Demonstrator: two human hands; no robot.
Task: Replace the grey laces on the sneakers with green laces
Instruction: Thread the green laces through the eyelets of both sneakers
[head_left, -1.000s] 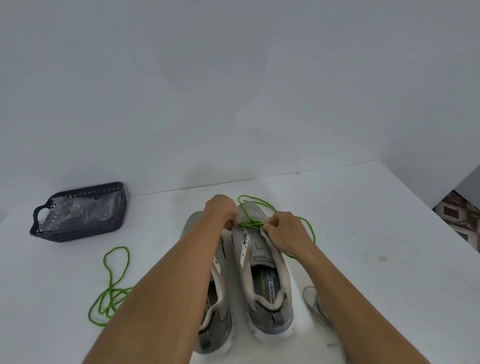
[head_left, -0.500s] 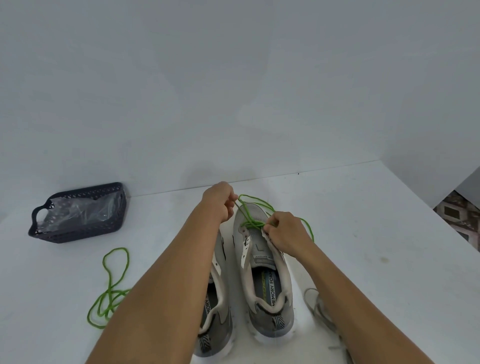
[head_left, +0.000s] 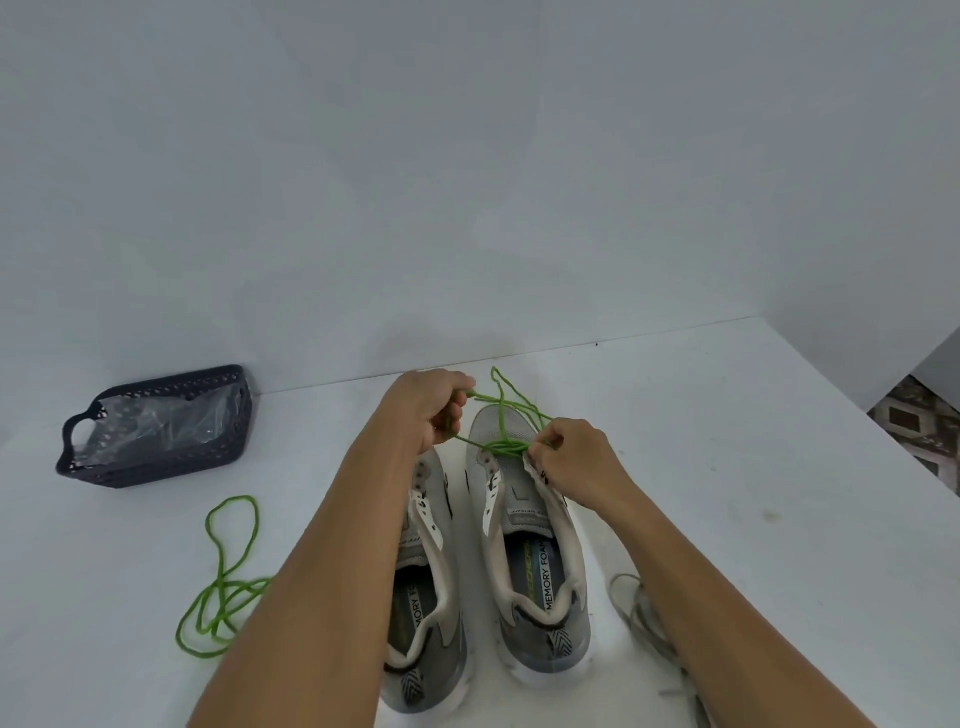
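White table under grey walls. Nearest me, removed grey laces lie at right beside my forearm; a spare green lace is heaped at left. Two sneakers sit side by side, toes away. On the right one, my right hand pinches the eyelet edge while my left hand grips a green lace strand, pulling it left through the lowest eyelets. Far left: dark basket. Risk, as I judge it: pulling too hard leaves uneven ends or drags the lace clean out, and the loose loops beyond the toe could snag.
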